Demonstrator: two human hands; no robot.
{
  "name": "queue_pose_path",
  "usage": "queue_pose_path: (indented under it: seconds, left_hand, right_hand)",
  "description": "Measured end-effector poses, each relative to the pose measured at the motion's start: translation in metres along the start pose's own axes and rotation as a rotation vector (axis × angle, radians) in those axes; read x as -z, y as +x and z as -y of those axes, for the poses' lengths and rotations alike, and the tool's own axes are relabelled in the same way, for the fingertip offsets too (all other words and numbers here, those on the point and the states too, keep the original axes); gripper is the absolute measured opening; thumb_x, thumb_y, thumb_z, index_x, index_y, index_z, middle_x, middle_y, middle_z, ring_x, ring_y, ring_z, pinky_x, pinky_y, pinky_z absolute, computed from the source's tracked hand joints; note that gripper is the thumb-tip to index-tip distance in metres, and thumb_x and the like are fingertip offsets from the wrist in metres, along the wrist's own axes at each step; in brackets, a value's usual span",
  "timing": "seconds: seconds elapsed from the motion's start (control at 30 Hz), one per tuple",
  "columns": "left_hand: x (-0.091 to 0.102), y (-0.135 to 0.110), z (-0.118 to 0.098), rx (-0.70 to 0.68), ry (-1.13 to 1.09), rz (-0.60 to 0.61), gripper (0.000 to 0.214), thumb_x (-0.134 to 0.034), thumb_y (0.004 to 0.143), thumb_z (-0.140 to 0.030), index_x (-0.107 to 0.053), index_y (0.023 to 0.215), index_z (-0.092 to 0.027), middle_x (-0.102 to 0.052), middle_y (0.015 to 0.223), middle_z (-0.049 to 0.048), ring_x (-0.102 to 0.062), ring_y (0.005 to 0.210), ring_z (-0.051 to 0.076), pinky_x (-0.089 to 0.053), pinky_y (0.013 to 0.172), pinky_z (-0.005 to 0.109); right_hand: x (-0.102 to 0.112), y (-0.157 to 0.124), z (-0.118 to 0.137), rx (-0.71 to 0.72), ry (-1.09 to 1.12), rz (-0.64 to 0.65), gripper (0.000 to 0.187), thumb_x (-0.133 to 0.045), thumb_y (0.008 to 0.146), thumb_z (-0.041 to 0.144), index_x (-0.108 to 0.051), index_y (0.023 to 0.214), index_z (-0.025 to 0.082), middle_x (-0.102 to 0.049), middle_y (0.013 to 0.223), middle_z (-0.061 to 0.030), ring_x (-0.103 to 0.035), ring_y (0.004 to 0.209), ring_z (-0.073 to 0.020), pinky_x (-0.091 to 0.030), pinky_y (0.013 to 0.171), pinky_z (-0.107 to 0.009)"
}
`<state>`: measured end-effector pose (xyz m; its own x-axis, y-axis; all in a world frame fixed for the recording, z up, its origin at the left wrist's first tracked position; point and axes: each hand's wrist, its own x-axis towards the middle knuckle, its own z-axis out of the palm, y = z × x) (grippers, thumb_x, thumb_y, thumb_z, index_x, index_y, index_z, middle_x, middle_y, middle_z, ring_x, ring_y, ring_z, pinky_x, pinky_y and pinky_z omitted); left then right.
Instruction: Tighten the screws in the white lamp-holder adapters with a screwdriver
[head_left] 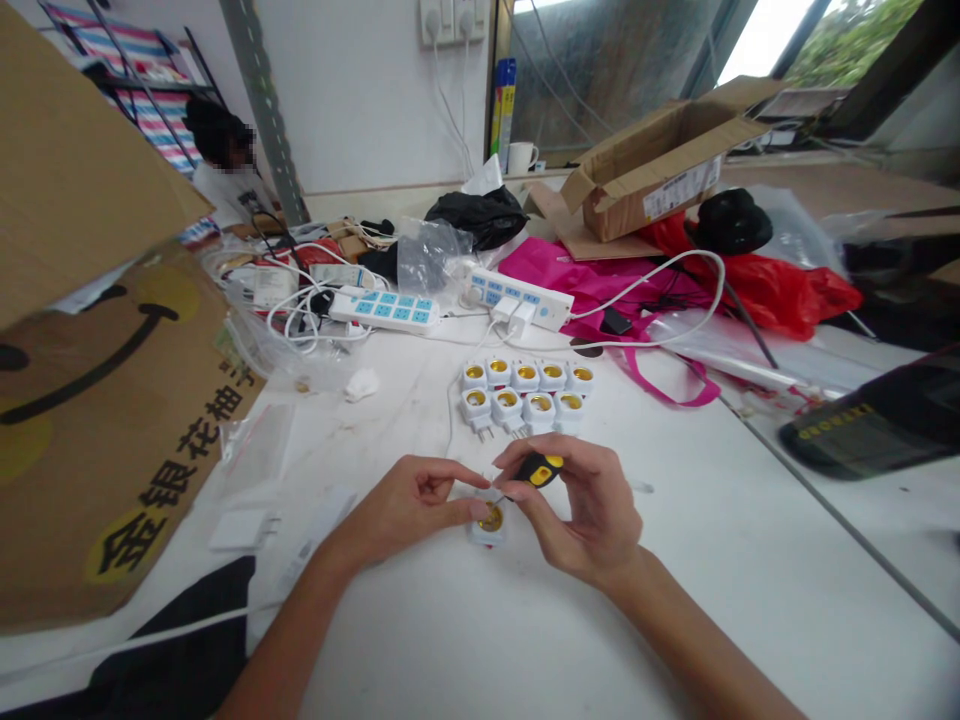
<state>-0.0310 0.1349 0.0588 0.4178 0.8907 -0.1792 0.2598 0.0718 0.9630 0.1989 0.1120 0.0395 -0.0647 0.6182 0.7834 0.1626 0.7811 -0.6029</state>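
Note:
A white plug-in lamp socket (490, 520) with a brass-coloured threaded inside sits on the table just in front of me. My left hand (420, 510) has its thumb and index finger closed about the far part of this socket, the thumb touching its left rim. In my right hand (581, 510) is a small screwdriver (536, 470) with a black and yellow handle. Its shaft points down and left toward the socket, near the left fingertips; the tip's exact contact is hard to see. Just beyond my hands stand two rows of similar lamp sockets (525, 375), some with plug pins showing.
White power strips (386, 308) and tangled cables lie farther back. A big cardboard box (150, 430) flanks my left; a black device (877, 420) is at right. Behind are a pink bag (551, 260), a red bag (787, 290) and an open carton (652, 180). A person (232, 185) sits back left.

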Motion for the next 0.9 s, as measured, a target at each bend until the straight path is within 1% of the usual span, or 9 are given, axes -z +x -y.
queue_pose_path:
  seconds: [0.03, 0.07, 0.1, 0.17, 0.33, 0.53, 0.67, 0.8, 0.9]
  left_hand:
    - [0.001, -0.001, -0.001, 0.015, 0.021, 0.033, 0.045, -0.097, 0.078, -0.050, -0.092, 0.111, -0.020, -0.033, 0.059, -0.0091, -0.026, 0.058, 0.010, -0.015, 0.056, 0.027]
    - [0.001, -0.001, -0.002, 0.030, 0.037, 0.079, 0.047, -0.096, 0.079, -0.051, -0.092, 0.114, -0.020, -0.026, 0.061, -0.0097, -0.022, 0.059, 0.010, -0.012, 0.056, 0.028]
    - [0.002, -0.001, -0.003, 0.041, 0.044, 0.119, 0.048, -0.095, 0.080, -0.051, -0.091, 0.116, -0.020, -0.023, 0.063, -0.0097, -0.021, 0.060, 0.011, -0.011, 0.057, 0.029]
    - [0.003, -0.001, -0.003, 0.042, 0.036, 0.143, 0.049, -0.095, 0.080, -0.050, -0.091, 0.116, -0.019, -0.022, 0.064, -0.0096, -0.019, 0.060, 0.011, -0.011, 0.057, 0.029]
    - [0.003, 0.000, 0.002, 0.066, 0.049, 0.175, 0.046, -0.097, 0.075, -0.043, -0.092, 0.114, -0.019, -0.022, 0.062, -0.0099, -0.020, 0.060, 0.010, -0.013, 0.058, 0.029]
    - [0.003, 0.001, 0.009, 0.061, 0.060, 0.188, 0.042, -0.095, 0.077, -0.045, -0.093, 0.110, -0.020, -0.030, 0.063, -0.0081, -0.023, 0.063, 0.012, -0.015, 0.059, 0.030]
    - [0.002, 0.001, 0.009, 0.055, 0.065, 0.190, 0.039, -0.095, 0.077, -0.045, -0.094, 0.106, -0.020, -0.031, 0.062, -0.0077, -0.023, 0.063, 0.011, -0.016, 0.059, 0.030]
    - [0.002, 0.000, 0.009, 0.038, 0.059, 0.200, 0.040, -0.093, 0.080, -0.047, -0.093, 0.110, -0.020, -0.037, 0.063, -0.0063, -0.024, 0.064, 0.013, -0.018, 0.061, 0.031]
    - [0.003, 0.000, 0.009, 0.042, 0.079, 0.213, 0.041, -0.092, 0.081, -0.048, -0.093, 0.110, -0.020, -0.035, 0.065, -0.0067, -0.023, 0.065, 0.013, -0.018, 0.062, 0.032]
  right_hand:
    - [0.000, 0.001, 0.001, 0.007, -0.005, 0.002, 0.061, -0.081, 0.093, 0.005, -0.059, 0.144, 0.028, -0.081, 0.110, -0.0092, -0.081, 0.092, -0.0248, -0.070, 0.076, -0.041]
    - [0.000, 0.002, 0.002, 0.015, -0.009, 0.008, 0.061, -0.081, 0.093, 0.006, -0.059, 0.145, 0.028, -0.081, 0.110, -0.0093, -0.081, 0.091, -0.0248, -0.071, 0.076, -0.040]
    - [0.000, 0.003, 0.002, 0.022, -0.014, 0.019, 0.061, -0.082, 0.093, 0.006, -0.059, 0.146, 0.028, -0.081, 0.110, -0.0094, -0.081, 0.091, -0.0248, -0.071, 0.076, -0.041]
    - [0.001, 0.006, 0.003, 0.038, -0.029, 0.047, 0.062, -0.082, 0.093, 0.007, -0.059, 0.147, 0.029, -0.082, 0.109, -0.0088, -0.082, 0.090, -0.0245, -0.072, 0.078, -0.041]
    - [0.004, 0.015, 0.007, 0.125, -0.078, 0.143, 0.058, -0.078, 0.099, 0.014, -0.060, 0.152, 0.028, -0.083, 0.104, -0.0088, -0.081, 0.086, -0.0250, -0.071, 0.075, -0.040]
    - [0.007, 0.021, 0.021, 0.118, -0.032, 0.270, 0.073, -0.059, 0.099, 0.004, -0.048, 0.168, 0.025, -0.080, 0.120, -0.0136, -0.078, 0.105, -0.0270, -0.070, 0.085, -0.044]
    - [0.007, 0.020, 0.021, 0.118, -0.044, 0.286, 0.076, -0.060, 0.098, 0.001, -0.046, 0.170, 0.023, -0.079, 0.124, -0.0156, -0.077, 0.109, -0.0273, -0.069, 0.089, -0.044]
    - [0.007, 0.017, 0.016, 0.124, -0.051, 0.281, 0.078, -0.062, 0.098, 0.001, -0.046, 0.170, 0.025, -0.078, 0.126, -0.0157, -0.077, 0.109, -0.0274, -0.070, 0.088, -0.043]
    - [0.006, 0.016, 0.015, 0.125, -0.062, 0.273, 0.077, -0.064, 0.097, 0.000, -0.048, 0.169, 0.024, -0.078, 0.125, -0.0156, -0.078, 0.109, -0.0275, -0.070, 0.089, -0.043]
